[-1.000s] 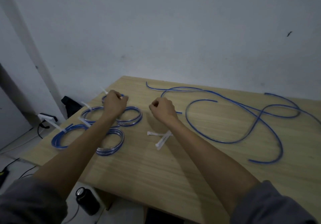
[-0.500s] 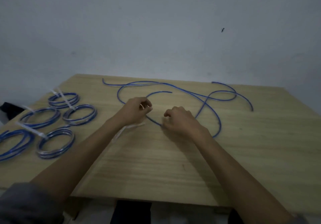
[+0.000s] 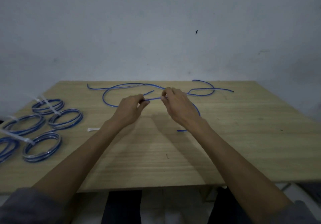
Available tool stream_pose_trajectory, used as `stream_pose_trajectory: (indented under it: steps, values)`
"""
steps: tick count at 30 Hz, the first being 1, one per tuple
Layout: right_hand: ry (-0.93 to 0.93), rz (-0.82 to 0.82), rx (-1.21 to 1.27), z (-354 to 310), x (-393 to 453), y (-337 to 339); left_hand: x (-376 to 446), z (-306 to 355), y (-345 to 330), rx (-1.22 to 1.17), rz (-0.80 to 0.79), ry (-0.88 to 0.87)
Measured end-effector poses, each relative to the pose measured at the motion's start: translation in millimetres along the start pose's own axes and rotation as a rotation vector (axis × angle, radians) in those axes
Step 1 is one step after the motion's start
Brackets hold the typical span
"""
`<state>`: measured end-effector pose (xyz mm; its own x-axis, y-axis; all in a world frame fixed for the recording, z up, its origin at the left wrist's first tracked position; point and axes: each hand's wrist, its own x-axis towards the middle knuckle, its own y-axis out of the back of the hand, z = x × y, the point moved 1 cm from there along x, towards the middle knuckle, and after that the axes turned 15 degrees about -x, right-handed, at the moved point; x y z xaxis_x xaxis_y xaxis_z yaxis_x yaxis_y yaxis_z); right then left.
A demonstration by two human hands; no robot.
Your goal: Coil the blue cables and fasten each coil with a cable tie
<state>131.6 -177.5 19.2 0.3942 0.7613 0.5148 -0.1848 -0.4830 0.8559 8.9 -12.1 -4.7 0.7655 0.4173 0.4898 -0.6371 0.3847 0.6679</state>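
Observation:
A loose blue cable [image 3: 154, 98] is lifted above the middle of the wooden table [image 3: 243, 137]. My left hand [image 3: 132, 107] pinches it near one end, and my right hand [image 3: 177, 102] pinches it a short way to the right. The rest of that cable curves down behind my right wrist to an end [image 3: 181, 130] on the table. More loose blue cable [image 3: 121, 86] lies in loops along the far edge. Several tied blue coils [image 3: 65, 118] with white cable ties sit at the left.
A loose white cable tie [image 3: 93, 129] lies on the table just left of my left forearm. A pale wall stands right behind the table's far edge. The table's near edge runs across below my forearms.
Both hands have risen from the table and now pinch the loose blue cable between them. The view has shifted right, so the tied coils sit further left.

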Motion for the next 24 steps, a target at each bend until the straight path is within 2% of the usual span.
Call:
stream_pose_trajectory:
  steps: [5, 10, 14, 18, 20, 22, 24]
  values:
    - [-0.066, 0.201, -0.024, 22, 6, 40, 8, 22, 28, -0.200, 0.157, 0.035]
    - [-0.210, 0.216, -0.099, 51, 9, 70, 0, 46, 41, -0.512, 0.208, 0.036]
    - [-0.032, 0.224, -0.060, 35, 8, 86, -8, 68, 42, -0.920, 0.206, 0.150]
    - [0.102, 0.196, -0.097, 7, 13, 97, -18, 78, 37, -1.109, 0.218, 0.185]
    - [0.097, 0.157, -0.113, 2, 15, 94, -25, 74, 30, -1.075, 0.277, 0.206]
    - [0.100, 0.113, -0.118, 1, 12, 87, -37, 62, 17, -0.907, 0.348, 0.212]
    - [0.104, 0.056, -0.111, 1, 7, 79, -50, 48, 3, -0.759, 0.342, 0.213]
